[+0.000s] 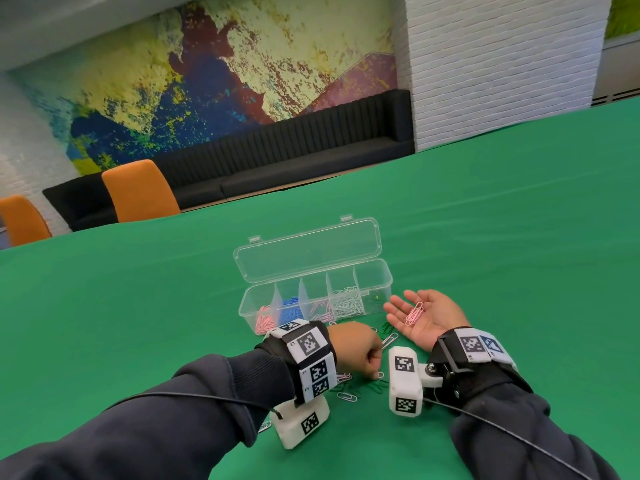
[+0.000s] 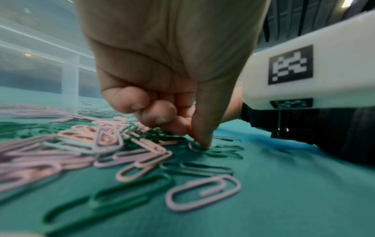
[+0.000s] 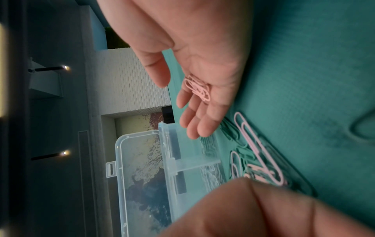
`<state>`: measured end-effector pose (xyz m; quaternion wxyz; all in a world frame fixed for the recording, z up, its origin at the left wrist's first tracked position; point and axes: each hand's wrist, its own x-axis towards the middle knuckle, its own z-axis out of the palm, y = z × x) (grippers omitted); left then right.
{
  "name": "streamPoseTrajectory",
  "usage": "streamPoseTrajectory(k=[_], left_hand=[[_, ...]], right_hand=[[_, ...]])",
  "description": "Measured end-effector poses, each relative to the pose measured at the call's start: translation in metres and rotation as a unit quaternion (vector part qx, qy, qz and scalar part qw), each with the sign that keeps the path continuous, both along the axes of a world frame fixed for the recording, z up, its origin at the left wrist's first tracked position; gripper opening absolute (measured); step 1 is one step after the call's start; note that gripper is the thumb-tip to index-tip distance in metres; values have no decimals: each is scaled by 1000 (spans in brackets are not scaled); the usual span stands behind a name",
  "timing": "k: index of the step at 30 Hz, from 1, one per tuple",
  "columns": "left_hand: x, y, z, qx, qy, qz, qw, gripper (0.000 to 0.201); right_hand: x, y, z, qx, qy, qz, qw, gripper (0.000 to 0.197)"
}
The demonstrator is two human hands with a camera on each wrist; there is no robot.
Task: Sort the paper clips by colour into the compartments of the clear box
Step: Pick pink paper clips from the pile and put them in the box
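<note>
Mid-sort: the left hand (image 1: 358, 353), low centre of the head view, pinches a pale clip (image 2: 194, 145) off the tabletop (image 1: 485, 237) pile while the right hand (image 1: 424, 318) lies flat holding pink clips (image 1: 414, 312) beside the clear box (image 1: 311, 282), so next it probably drops this one there.

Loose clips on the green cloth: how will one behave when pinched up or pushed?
Probably hard to lift: each loose clip lies flat on the green cloth, so the left hand works it with fingertips. Likely light, stiff wire; should slide, not roll. The pile overlaps, so neighbours may snag and come along.
</note>
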<state>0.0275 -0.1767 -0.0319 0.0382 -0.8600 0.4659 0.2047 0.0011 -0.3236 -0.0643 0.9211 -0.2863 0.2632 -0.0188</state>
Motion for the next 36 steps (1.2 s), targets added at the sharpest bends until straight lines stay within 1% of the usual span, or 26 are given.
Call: streamPoseTrajectory(k=[2, 4, 6, 8, 9, 11, 12, 13, 14, 16, 19, 23, 25, 27, 30, 34, 36], left_hand=[[2, 5, 2, -3, 18, 12, 1000, 7], [7, 10, 5, -27, 25, 34, 999, 10], [13, 14, 10, -69, 27, 62, 995, 13], [17, 14, 17, -146, 38, 103, 983, 9], [19, 12, 20, -202, 52, 130, 969, 9], [22, 9, 24, -319, 91, 189, 924, 15], [22, 7, 26, -357, 116, 213, 902, 14], [22, 5, 27, -379, 136, 226, 887, 11], [22, 6, 27, -386, 144, 232, 881, 6], [23, 10, 24, -375, 125, 230, 889, 4], [24, 23, 16, -326, 86, 218, 916, 5], [24, 40, 11, -199, 17, 158, 967, 12], [24, 43, 9, -151, -16, 124, 981, 14], [24, 43, 7, -123, -26, 108, 986, 14], [25, 37, 5, -106, -35, 100, 989, 17], [27, 25, -1, -57, -50, 102, 992, 30], [27, 19, -5, -39, -58, 105, 992, 28]], right_hand=[[0, 1, 1, -5, 3, 12, 1000, 26], [0, 3, 2, -12, 4, 32, 999, 28], [-1, 5, 2, -17, 3, 55, 998, 29], [-1, 8, 2, -16, 4, 75, 997, 29], [-1, 9, 2, -12, 3, 82, 997, 29], [-2, 11, 2, -2, -2, 91, 996, 31], [-2, 12, 2, 3, -5, 94, 996, 31], [-2, 12, 2, 8, -7, 96, 995, 32], [-2, 12, 1, 12, -9, 98, 995, 33], [-1, 11, -1, 15, -10, 101, 995, 33], [1, 9, -4, 19, -13, 97, 995, 34], [1, 9, -6, 19, -7, 85, 996, 34], [1, 9, -6, 8, 6, 72, 997, 32], [2, 9, -5, 7, 8, 57, 998, 28], [3, 7, -4, 22, -13, 26, 999, 21], [2, 8, -2, 46, -40, 14, 998, 22], [1, 9, -2, 48, -42, 16, 998, 22]])
